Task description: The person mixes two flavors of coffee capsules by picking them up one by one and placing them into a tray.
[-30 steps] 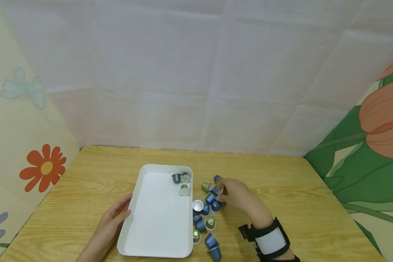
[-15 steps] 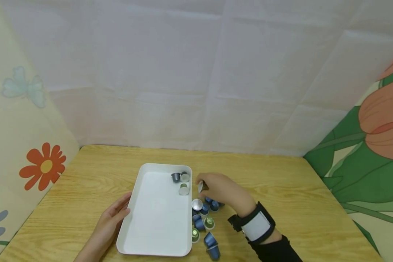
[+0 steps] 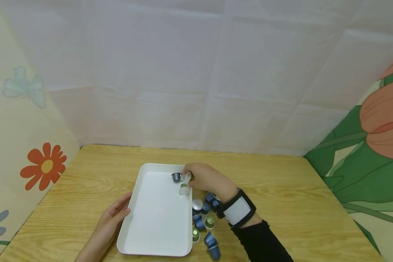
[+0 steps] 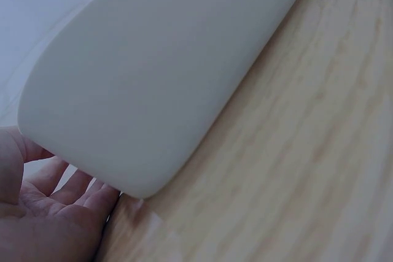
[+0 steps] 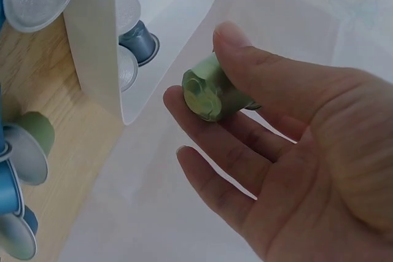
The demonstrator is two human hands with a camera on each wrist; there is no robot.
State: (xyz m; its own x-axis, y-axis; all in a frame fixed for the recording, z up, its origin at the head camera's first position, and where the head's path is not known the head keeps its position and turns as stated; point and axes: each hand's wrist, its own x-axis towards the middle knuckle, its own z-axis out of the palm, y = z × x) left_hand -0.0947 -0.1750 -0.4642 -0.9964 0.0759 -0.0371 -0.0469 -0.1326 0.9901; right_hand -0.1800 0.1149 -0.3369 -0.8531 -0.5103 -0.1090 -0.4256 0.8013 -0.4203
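My right hand [image 3: 209, 178] pinches a green coffee capsule [image 5: 206, 87] between thumb and fingers, over the far right corner of the white tray [image 3: 157, 222]. In the right wrist view its green base faces the camera. Below it in the tray lie a dark grey capsule [image 3: 175, 177] and a capsule with a pale lid [image 3: 184, 190]; another is mostly hidden by the hand. On the tray's left side, my left hand [image 3: 112, 214] holds the edge, thumb at the rim and fingers along the outside, as the left wrist view also shows.
Right of the tray, several loose capsules lie close against its wall on the wooden table [image 3: 281, 189]. Among them are blue capsules [image 3: 213, 251] and a green capsule [image 3: 209, 222]. A white cloth [image 3: 150, 72] hangs behind, with printed cloths at both sides.
My right hand has carried the green capsule leftward from the loose capsules to over the tray's far right corner. The left hand and tray have stayed nearly still.
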